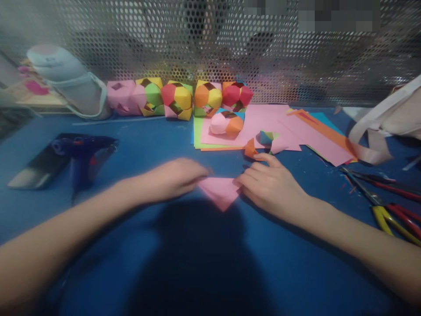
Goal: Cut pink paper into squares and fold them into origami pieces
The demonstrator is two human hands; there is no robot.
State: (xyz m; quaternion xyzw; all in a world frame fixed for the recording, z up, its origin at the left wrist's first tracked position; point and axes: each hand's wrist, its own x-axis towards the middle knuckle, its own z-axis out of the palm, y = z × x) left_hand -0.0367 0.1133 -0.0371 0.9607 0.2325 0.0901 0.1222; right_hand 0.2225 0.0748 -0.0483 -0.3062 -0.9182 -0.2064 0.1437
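On the blue table lies a pink paper [221, 191] folded into a triangle, its point towards me. My left hand [179, 176] has its fingers closed at the paper's left corner, slightly blurred. At the right corner, my right hand [268, 184] grips the paper with curled fingers, its index finger stretched forward. Just past that finger sits a small folded orange paper piece [251, 149]. Behind it is a joined blue, green and pink folded piece [271, 139]. The undersides of both hands are hidden.
Folded paper balls [177, 98] line the mesh panel [210, 48]. Coloured sheets [263, 120] lie in front of them. A glue gun [82, 151], a dark flat object [42, 162] and a white bottle [70, 83] are left; scissors [383, 213] and a pale strap [371, 145] are right.
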